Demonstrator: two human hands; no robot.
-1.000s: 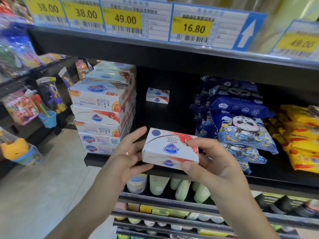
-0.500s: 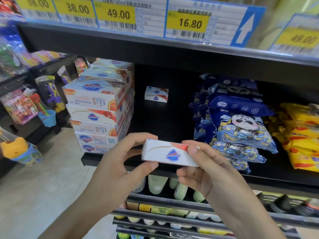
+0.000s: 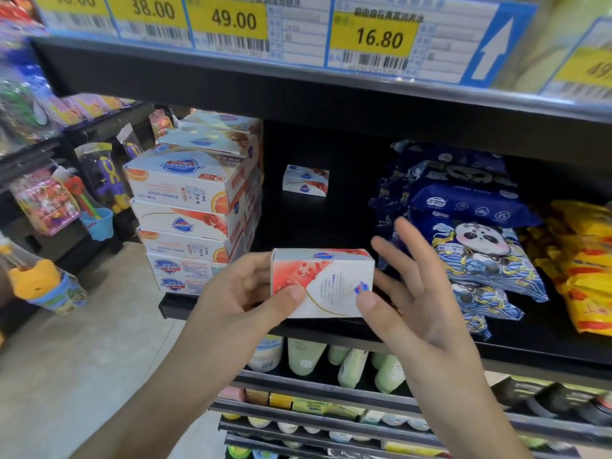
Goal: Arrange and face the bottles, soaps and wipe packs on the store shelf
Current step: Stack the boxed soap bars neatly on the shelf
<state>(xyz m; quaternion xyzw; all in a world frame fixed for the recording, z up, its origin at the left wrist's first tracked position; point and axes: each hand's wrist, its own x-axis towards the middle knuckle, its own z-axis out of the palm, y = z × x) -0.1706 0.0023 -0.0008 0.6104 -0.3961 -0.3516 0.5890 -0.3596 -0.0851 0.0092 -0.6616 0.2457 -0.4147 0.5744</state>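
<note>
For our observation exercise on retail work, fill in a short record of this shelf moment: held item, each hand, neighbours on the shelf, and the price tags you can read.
Held item: soap box, white with red splash, in front of the middle shelf
Left hand: grips the box's left end, thumb on its face
Right hand: thumb on the box's lower right corner, fingers spread
Left neighbour: stack of soap boxes
Back of shelf: single soap box
Right neighbour: blue panda wipe packs, then yellow packs
Readable tags: 38.00, 49.00, 16.80
</note>
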